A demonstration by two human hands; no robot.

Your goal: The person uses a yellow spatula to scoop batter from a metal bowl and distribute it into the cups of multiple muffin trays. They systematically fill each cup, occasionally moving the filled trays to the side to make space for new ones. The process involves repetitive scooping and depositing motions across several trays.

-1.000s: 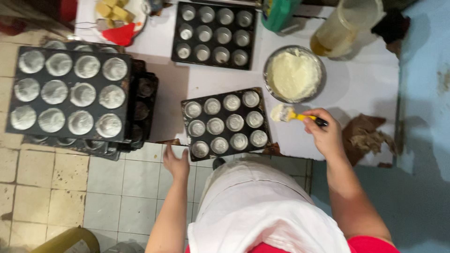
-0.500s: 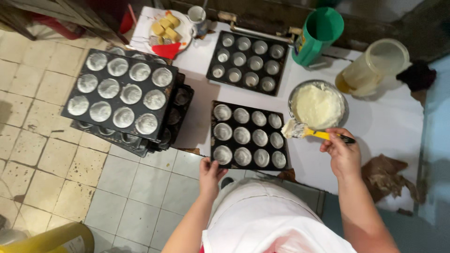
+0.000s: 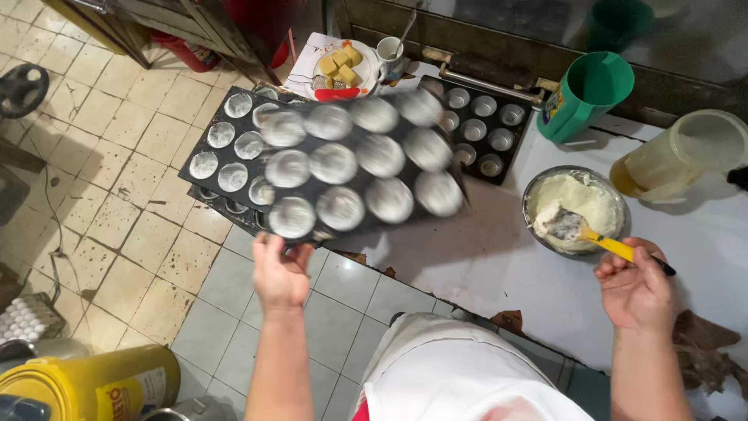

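The left hand (image 3: 280, 273) pinches the blurred muffin tray (image 3: 362, 168) at its six o'clock edge, tray above the fingers; the right hand (image 3: 635, 288) grips the yellow-handled brush (image 3: 580, 230), bristles toward ten o'clock in the batter bowl (image 3: 538, 191).

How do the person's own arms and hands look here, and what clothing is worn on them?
Both forearms are bare: no sleeves reach them. The left hand and the right hand wear no gloves, and no rings, watch or bracelet are visible. Lower in the picture there is a white apron over the body, with a little red clothing showing at its edge.
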